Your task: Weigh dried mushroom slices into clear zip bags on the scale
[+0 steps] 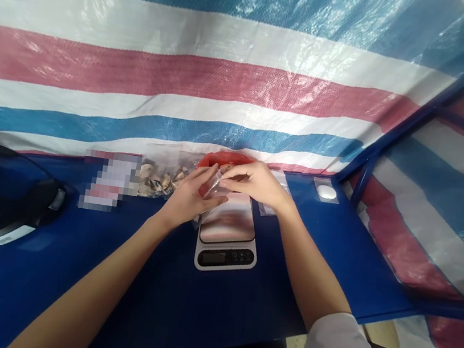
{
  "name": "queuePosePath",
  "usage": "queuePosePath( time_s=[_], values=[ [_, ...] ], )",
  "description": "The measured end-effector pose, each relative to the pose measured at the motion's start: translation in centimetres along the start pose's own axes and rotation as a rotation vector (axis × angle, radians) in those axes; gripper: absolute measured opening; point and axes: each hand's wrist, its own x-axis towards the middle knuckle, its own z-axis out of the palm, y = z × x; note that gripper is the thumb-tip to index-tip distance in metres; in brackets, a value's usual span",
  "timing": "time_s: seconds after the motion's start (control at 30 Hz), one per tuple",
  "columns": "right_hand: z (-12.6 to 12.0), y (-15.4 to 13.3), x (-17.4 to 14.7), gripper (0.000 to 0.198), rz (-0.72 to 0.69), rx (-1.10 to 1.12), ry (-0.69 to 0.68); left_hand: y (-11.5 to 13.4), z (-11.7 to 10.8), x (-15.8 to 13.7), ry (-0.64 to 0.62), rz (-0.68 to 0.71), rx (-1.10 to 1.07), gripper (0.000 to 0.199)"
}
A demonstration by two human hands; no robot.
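Observation:
Above the back half of a kitchen scale, my two hands meet at a clear plastic bag. My left hand holds the bag's left side between thumb and fingers. At its upper right, my right hand pinches the thin plastic with its fingertips. A red plastic bag lies just behind both hands, partly covered by them. The scale has a shiny metal plate and a dark display strip facing me; no reading can be made out.
Clear bags of beige and brown dried pieces lie left of my hands, beside a blurred-out packet. Flat clear bags and a white mouse-shaped object are rightward. A black strapped item occupies the blue table's left side. Striped sheeting hangs behind.

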Motion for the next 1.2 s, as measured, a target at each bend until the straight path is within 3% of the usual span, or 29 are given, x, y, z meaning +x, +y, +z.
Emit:
queuePosePath(
  time_s=[0.17, 0.37, 0.6, 0.8, 0.9, 1.0, 1.2],
  values=[
    [-0.6, 1.8, -2.7, 0.022, 0.059, 0.141, 0.053, -0.4, -0.9, -2.9, 0.033, 0.024, 0.072, 0.066],
    [0.1, 3.9, -7.0, 0.033, 0.288, 0.323, 0.177, -0.6, -0.9, -5.8, 0.041, -0.034, 0.141, 0.056],
    [0.7, 5.1, -9.2, 0.038, 0.425, 0.442, 0.289, 0.2, 0.2, -6.4, -0.048, -0.013, 0.155, 0.053],
    [0.2, 5.0, -9.6, 0.038, 0.492, 0.462, 0.212, 0.5, 0.4, -5.9, -0.098, -0.017, 0.153, 0.055],
    [-0.4, 4.7, -10.3, 0.040, 0.495, 0.442, 0.176, 0.4, -0.1, -6.1, -0.039, -0.014, 0.144, 0.053],
    [-1.3, 4.9, -11.2, 0.042, 0.478, 0.376, 0.237, 0.0, -0.9, -6.8, 0.041, -0.035, 0.158, 0.052],
    [-2.2, 6.6, -13.1, 0.031, 0.353, -0.027, 0.409, -1.9, -1.3, -8.7, 0.040, -0.001, 0.353, 0.051]
  ],
)
